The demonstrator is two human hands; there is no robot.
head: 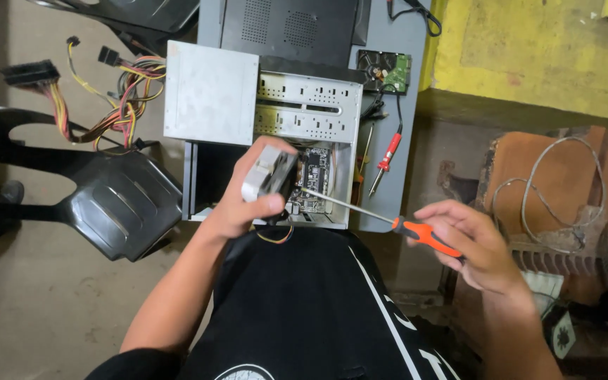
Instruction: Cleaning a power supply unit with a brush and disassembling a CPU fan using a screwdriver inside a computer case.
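Observation:
My left hand (242,204) grips a grey cooler block with a fan (270,173), lifted just above the open computer case (339,151). Thin coloured wires (276,236) hang from the block toward my lap. My right hand (476,243) holds an orange-handled screwdriver (427,236); its long shaft (346,206) points left, the tip touching the cooler's lower right side. Under the cooler the circuit board (314,176) shows inside the case.
A grey power supply box (210,91) rests on the case's left, its coloured cable bundle (117,95) trailing over a black plastic chair (117,200). A bare hard drive (385,70) and a red-handled tool (387,156) lie on the grey table. Wire loop and fan at right.

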